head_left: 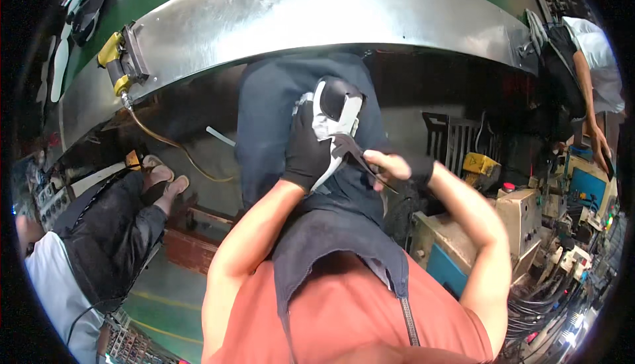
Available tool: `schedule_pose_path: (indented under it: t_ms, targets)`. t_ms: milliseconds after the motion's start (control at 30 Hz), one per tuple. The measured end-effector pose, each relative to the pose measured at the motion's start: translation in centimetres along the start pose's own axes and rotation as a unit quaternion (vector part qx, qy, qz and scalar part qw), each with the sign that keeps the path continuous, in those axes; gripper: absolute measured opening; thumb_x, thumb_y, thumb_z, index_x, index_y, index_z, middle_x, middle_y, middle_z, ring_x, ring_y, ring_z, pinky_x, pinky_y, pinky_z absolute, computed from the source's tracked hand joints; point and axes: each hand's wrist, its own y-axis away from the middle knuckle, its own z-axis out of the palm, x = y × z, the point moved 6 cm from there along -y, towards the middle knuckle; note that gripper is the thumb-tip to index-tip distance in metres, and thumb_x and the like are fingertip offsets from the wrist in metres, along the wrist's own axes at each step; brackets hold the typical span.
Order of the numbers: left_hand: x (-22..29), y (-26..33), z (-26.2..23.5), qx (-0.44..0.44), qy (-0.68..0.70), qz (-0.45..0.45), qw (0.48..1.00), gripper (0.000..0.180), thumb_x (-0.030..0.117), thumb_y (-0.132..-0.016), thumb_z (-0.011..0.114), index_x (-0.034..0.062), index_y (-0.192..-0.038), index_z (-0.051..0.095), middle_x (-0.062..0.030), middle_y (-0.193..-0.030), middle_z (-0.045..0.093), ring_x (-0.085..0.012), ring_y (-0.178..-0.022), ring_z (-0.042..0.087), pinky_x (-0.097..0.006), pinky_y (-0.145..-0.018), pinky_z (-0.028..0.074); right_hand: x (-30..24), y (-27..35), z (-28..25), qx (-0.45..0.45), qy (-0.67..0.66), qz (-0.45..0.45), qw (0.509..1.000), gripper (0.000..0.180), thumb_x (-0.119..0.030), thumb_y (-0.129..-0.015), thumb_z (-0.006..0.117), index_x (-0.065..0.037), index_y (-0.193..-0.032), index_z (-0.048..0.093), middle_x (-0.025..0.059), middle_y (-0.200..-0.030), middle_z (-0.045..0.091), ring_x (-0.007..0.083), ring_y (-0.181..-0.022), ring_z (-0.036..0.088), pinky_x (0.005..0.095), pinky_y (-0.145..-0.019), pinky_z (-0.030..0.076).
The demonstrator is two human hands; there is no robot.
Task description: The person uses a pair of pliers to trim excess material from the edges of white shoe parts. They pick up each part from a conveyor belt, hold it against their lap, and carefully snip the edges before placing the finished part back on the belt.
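Observation:
A black-and-white shoe (348,121) is held over my lap, its dark rounded end pointing away from me. My left hand (307,144), in a black glove, is closed around its left side. From the shoe's near end a dark, thin strip (357,152) stretches toward my right hand (391,165). The bare thumb and fingers of that hand pinch the strip's end; its dark wrist covering is blurred. A pale edge (324,177) hangs below the shoe by my left wrist. Whether the strip is attached to the shoe cannot be made out.
A curved metal bench (284,17) runs across in front of my knees. A yellow-black air tool (118,63) with a hose rests on its left end. People sit at left (106,232) and far right (589,66). Machinery with a beige box (519,215) stands at right.

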Motion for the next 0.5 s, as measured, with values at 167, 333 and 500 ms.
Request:
schedule_pose_path:
  t_ms: [167,333,500]
  targets:
    - [-0.6,-0.9,0.3,-0.094,-0.007,-0.203,0.975,0.085,0.033,-0.083,0.061,-0.0086,-0.140,0.012,-0.0358,-0.133,0.034,-0.0478,-0.114,0.046,-0.050,-0.090,0.043,-12.8,3.8,-0.2,0.059,0.661,-0.089,0.743,0.051,-0.046,-0.093,0.046,-0.002,-0.075,0.066,0.0207,-0.066,0.062,0.0344,-0.064,0.063,0.0449,-0.061,0.050]
    - [-1.6,0.4,-0.2,-0.055,0.084,-0.160,0.982,0.088,0.031,-0.080,0.065,-0.0089,-0.140,0.013,-0.0331,-0.132,0.038,-0.0457,-0.111,0.048,-0.046,-0.092,0.042,-15.7,7.6,5.1,0.178,0.570,-0.319,0.736,0.044,-0.043,-0.091,0.051,-0.003,-0.077,0.062,0.0221,-0.074,0.061,0.0391,-0.068,0.061,0.0456,-0.059,0.047]
    - [-1.0,9.5,0.2,-0.054,0.065,-0.039,0.996,0.112,0.035,-0.073,0.076,-0.0086,-0.143,0.001,-0.0310,-0.146,0.019,-0.0365,-0.138,0.021,-0.038,-0.111,0.022,-1.3,-1.3,1.0,0.100,0.467,-0.155,0.865,0.036,-0.034,-0.096,0.046,-0.003,-0.094,0.063,0.0187,-0.081,0.063,0.0285,-0.068,0.061,0.0352,-0.066,0.047]
